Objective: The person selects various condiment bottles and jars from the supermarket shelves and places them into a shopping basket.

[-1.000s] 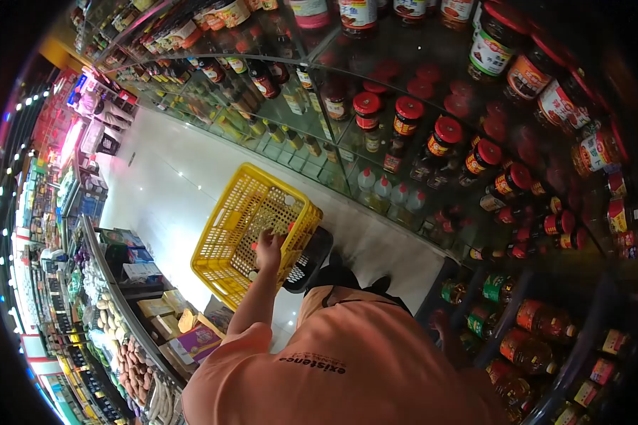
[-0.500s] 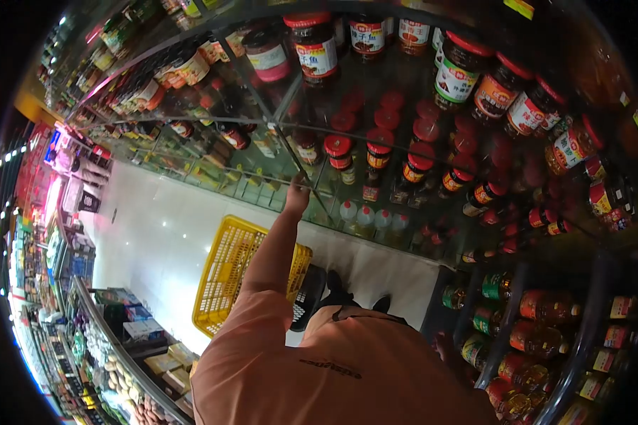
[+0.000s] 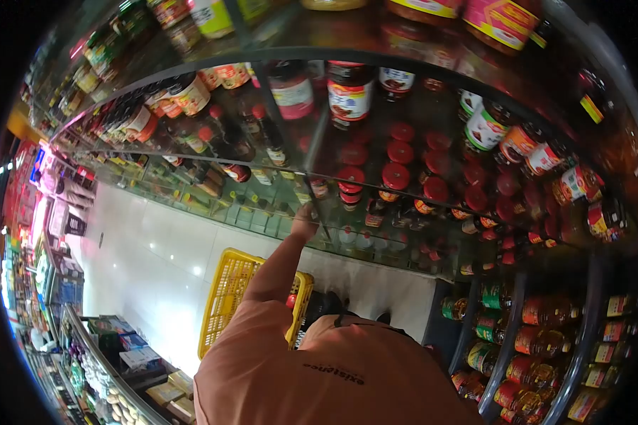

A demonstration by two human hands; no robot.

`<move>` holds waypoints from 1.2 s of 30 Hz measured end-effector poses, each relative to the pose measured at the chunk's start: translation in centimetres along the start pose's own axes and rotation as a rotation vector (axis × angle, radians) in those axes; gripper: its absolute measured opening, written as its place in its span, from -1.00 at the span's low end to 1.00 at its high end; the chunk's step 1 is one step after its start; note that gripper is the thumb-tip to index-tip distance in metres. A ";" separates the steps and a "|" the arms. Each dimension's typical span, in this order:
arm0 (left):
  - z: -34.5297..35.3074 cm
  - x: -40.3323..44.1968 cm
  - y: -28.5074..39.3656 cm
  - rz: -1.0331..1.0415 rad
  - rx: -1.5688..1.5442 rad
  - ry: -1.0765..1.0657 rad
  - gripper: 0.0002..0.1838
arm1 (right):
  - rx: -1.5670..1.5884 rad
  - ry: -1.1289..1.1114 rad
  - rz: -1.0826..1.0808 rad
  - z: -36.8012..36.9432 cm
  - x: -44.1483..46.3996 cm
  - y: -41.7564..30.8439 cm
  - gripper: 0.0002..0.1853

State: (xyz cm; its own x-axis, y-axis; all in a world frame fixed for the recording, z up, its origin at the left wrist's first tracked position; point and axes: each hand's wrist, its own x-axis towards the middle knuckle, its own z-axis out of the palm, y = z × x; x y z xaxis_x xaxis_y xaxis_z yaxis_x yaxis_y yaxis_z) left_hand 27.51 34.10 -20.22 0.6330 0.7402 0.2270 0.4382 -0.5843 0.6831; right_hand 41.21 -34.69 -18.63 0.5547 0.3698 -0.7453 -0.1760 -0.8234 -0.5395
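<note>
My left hand (image 3: 305, 222) is stretched forward to the glass shelving, its fingers curled at the upright shelf post (image 3: 319, 207). The fingers are small and dim here. Right of the hand, several red-lidded jars (image 3: 395, 176) stand in rows on a shelf. Clear bottles with pale red caps (image 3: 347, 236) stand on a lower level, partly behind the glass. Below my forearm a yellow shopping basket (image 3: 223, 294) shows its slatted side; my arm hides part of it. My right hand is out of sight beside my body.
Large labelled jars (image 3: 349, 95) fill the upper shelf, whose edge (image 3: 376, 58) runs across the view. Oil bottles (image 3: 546, 312) lie on a rack at the right. A produce stand with boxes (image 3: 138, 358) is at lower left. Pale tiled floor (image 3: 156, 241) lies between.
The view has tilted up, bringing more of the top shelf in. My left hand stays by the same post. A dim hand at my right side has dropped from sight.
</note>
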 end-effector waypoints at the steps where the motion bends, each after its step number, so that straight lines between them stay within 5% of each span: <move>1: -1.9 -1.3 2.5 -0.176 -0.081 -0.069 -0.52 | -0.016 -0.007 -0.005 0.2 0.4 -0.7 -0.74; 3: -5.9 -4.0 7.0 -0.251 -0.099 -0.014 -0.54 | -0.301 -0.155 -0.361 0.3 2.6 -2.2 -0.78; 4: -6.7 -5.7 6.7 -0.246 -0.113 0.060 -0.55 | -0.609 0.041 -0.693 1.2 6.0 1.3 -0.80; 6: -9.1 -9.0 6.5 -0.263 -0.175 0.162 -0.55 | -0.658 -0.176 -0.337 1.9 8.5 -3.6 -0.79; 7: -10.4 -10.9 6.2 -0.287 -0.225 0.196 -0.55 | -0.398 -0.098 -0.330 2.5 7.1 -7.6 -0.72; 12: -19.3 -16.4 10.4 -0.565 -0.341 0.377 -0.67 | -0.399 -0.127 -0.618 8.2 6.8 -24.6 -0.66; 18: -23.4 -19.9 12.5 -0.735 -0.705 0.565 -0.71 | -0.560 -0.247 -1.330 17.6 -1.6 -44.0 0.09; 21: -24.5 -20.5 14.1 -0.816 -0.869 0.573 -0.64 | -0.819 -0.370 -1.396 21.1 -4.5 -47.0 0.12; 23: -26.7 -20.7 15.2 -0.828 -0.698 0.515 -0.65 | -0.906 -0.489 -1.249 23.3 -4.5 -46.8 0.12; 26: -29.8 -22.9 13.1 -0.648 -0.375 0.283 -0.68 | -0.760 -0.759 -0.906 24.8 -5.4 -48.6 0.04; 29: -31.4 -25.1 9.2 -0.531 -0.558 0.255 -0.69 | -0.655 -0.980 -0.904 26.9 -4.1 -48.0 0.04; 30: -31.5 -26.0 8.9 -0.691 -0.722 0.252 -0.70 | -0.660 -0.987 -0.902 27.5 -4.1 -47.8 0.04; 32: -31.6 -27.0 8.0 -0.683 -0.648 0.323 -0.71 | -0.560 -1.131 -0.822 28.8 -4.8 -48.1 -0.08; 34: -31.2 -27.3 7.1 -0.586 -0.393 0.515 -0.70 | -0.574 -0.972 -0.990 30.0 -3.0 -46.5 -0.14; 36: -31.8 -27.9 6.4 -0.682 -0.191 0.489 -0.70 | -0.629 -0.725 -1.117 30.0 -0.4 -44.4 -0.30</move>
State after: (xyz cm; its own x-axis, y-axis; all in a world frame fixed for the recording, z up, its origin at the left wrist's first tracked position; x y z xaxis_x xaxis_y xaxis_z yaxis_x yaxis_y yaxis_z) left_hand -7.62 20.23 -0.11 -0.0949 0.9950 -0.0317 0.4802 0.0737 0.8740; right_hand 24.35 14.60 -6.14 -0.3914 0.8989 -0.1969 0.5399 0.0511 -0.8402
